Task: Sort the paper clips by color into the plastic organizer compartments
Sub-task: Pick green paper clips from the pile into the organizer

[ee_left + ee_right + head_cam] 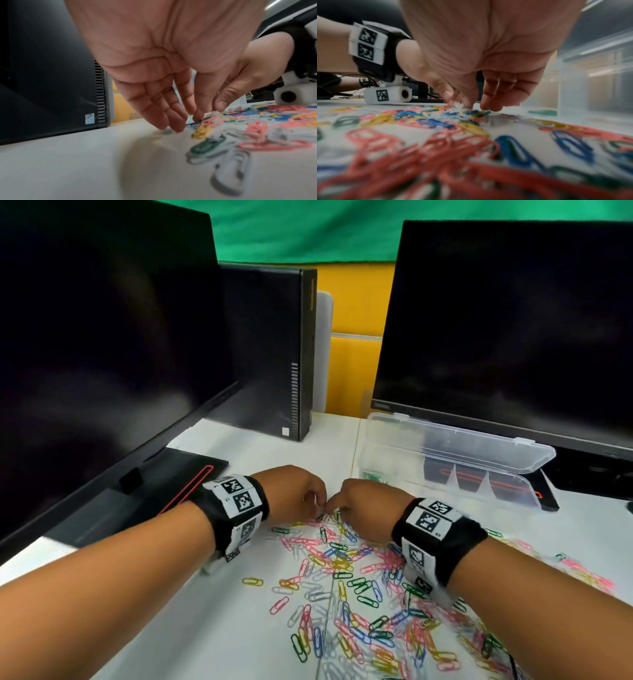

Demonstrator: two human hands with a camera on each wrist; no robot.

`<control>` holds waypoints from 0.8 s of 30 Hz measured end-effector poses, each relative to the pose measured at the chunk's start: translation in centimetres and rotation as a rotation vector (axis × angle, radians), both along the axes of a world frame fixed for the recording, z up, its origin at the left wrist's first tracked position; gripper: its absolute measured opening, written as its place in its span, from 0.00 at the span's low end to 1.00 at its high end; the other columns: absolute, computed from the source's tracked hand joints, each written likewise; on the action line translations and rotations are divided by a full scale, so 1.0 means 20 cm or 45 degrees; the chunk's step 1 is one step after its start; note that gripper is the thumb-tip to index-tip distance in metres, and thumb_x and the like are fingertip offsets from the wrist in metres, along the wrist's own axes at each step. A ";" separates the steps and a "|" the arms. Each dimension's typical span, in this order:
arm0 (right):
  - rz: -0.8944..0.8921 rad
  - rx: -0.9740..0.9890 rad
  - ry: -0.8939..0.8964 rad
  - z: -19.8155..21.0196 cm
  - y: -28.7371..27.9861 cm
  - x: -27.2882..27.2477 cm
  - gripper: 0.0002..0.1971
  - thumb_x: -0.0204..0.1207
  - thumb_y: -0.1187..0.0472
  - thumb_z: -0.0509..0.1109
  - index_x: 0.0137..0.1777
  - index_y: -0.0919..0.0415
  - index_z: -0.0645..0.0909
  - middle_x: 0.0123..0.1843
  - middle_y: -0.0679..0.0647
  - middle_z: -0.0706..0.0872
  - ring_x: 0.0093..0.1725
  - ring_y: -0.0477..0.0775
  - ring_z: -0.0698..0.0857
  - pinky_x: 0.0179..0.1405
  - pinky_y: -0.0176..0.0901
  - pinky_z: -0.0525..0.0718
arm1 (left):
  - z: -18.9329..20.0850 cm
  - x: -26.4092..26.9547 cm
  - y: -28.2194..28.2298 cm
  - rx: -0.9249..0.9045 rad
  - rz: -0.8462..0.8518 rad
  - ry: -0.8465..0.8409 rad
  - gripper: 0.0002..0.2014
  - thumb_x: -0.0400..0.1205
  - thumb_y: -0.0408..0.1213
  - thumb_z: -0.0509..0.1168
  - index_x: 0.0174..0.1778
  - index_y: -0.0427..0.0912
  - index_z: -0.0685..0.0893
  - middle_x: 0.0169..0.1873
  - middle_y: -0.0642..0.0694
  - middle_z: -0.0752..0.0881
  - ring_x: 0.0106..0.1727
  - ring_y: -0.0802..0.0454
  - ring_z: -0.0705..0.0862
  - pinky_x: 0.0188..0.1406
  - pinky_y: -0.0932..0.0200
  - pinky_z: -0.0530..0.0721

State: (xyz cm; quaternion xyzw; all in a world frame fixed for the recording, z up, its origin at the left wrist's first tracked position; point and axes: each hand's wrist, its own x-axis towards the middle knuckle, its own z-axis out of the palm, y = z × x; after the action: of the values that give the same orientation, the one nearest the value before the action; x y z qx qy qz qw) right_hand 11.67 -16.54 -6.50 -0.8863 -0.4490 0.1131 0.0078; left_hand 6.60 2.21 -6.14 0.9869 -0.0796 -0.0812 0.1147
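Observation:
Several paper clips in pink, yellow, blue, green and white lie scattered on the white table. My two hands meet at the pile's far edge. My right hand pinches a white clip between thumb and forefinger, low over the clips. My left hand points its fingers down at the pile's edge, thumb and forefinger tips close together. Whether they hold a clip stays hidden. The clear plastic organizer stands behind my right hand with its lid open. Green clips lie in its leftmost compartment.
A dark monitor fills the left, its black base beside my left wrist. A black computer tower stands at the back. A second monitor rises right behind the organizer. Bare table lies front left.

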 end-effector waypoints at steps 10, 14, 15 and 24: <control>-0.134 0.105 0.028 -0.03 -0.01 0.03 0.15 0.80 0.61 0.66 0.62 0.44 0.85 0.55 0.48 0.79 0.57 0.55 0.83 0.54 0.45 0.81 | -0.04 0.02 -0.03 0.097 0.021 -0.055 0.03 0.80 0.43 0.67 0.44 0.54 0.86 0.38 0.58 0.81 0.42 0.53 0.81 0.47 0.58 0.83; -0.127 0.081 0.029 -0.03 -0.01 0.02 0.14 0.78 0.62 0.66 0.58 0.45 0.85 0.56 0.49 0.79 0.56 0.55 0.82 0.55 0.48 0.83 | -0.02 0.00 -0.03 0.244 0.112 -0.062 0.06 0.79 0.40 0.64 0.46 0.48 0.86 0.45 0.50 0.86 0.47 0.47 0.83 0.47 0.56 0.84; -0.124 0.089 0.027 -0.03 -0.01 0.03 0.12 0.79 0.61 0.66 0.57 0.45 0.85 0.56 0.50 0.79 0.56 0.55 0.82 0.55 0.48 0.83 | -0.02 0.00 -0.03 0.292 0.132 -0.053 0.07 0.79 0.39 0.63 0.48 0.46 0.85 0.46 0.48 0.86 0.47 0.45 0.84 0.46 0.55 0.84; -0.150 0.200 -0.063 -0.04 -0.01 0.04 0.04 0.81 0.58 0.63 0.45 0.50 0.75 0.49 0.53 0.83 0.48 0.57 0.82 0.46 0.47 0.81 | -0.04 0.02 -0.04 0.121 -0.055 -0.065 0.11 0.82 0.50 0.67 0.59 0.64 0.88 0.53 0.53 0.77 0.52 0.50 0.83 0.53 0.51 0.84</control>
State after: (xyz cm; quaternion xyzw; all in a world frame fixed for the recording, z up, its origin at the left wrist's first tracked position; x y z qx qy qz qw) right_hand 12.41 -16.76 -7.28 -0.9103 -0.4037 0.0551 0.0726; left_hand 6.92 1.48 -6.94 0.9910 -0.0999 -0.0621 0.0638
